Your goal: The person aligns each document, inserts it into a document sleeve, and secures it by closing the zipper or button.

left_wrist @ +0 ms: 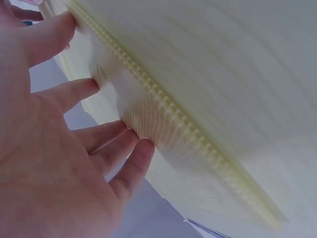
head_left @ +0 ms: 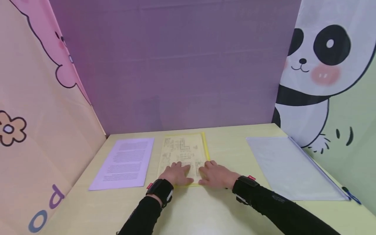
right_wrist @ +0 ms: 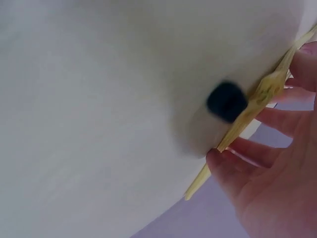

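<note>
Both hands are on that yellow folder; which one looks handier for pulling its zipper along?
Probably the right hand. It rests at the yellow folder's right edge, where the zip strip runs, and the right wrist view shows a dark slider beside its fingers. The left hand lies flat, pinning the folder.

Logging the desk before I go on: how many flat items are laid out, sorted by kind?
Zip folders: 2, the yellow folder under the left hand and right hand, and the clear folder to the right.
Loose printed sheets: 1, the white printed sheet to the left.
Total: 3
</note>
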Demonstrator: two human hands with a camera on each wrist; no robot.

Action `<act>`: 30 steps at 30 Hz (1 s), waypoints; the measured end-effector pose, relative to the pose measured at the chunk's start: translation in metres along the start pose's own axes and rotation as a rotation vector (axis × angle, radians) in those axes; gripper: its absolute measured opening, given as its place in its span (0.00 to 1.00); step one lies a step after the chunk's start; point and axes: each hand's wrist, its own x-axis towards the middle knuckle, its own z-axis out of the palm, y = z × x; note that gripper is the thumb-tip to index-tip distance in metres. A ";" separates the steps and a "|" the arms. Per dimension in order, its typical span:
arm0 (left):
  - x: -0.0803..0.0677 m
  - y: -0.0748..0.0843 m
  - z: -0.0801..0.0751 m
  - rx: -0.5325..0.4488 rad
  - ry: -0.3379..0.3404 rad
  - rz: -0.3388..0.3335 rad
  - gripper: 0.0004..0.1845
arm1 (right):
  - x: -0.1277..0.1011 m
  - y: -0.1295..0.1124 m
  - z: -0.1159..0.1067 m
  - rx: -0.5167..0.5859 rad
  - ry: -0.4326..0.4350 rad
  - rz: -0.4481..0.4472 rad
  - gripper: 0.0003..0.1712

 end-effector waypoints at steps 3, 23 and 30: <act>0.001 0.001 0.001 0.002 -0.001 0.000 0.36 | -0.007 0.010 0.000 0.005 0.021 0.009 0.23; 0.001 -0.002 0.000 0.017 0.007 -0.008 0.36 | -0.144 0.199 -0.051 -0.087 -0.008 0.568 0.22; 0.001 -0.003 0.001 -0.008 0.005 -0.026 0.36 | -0.182 0.229 -0.048 -0.001 -0.029 0.654 0.24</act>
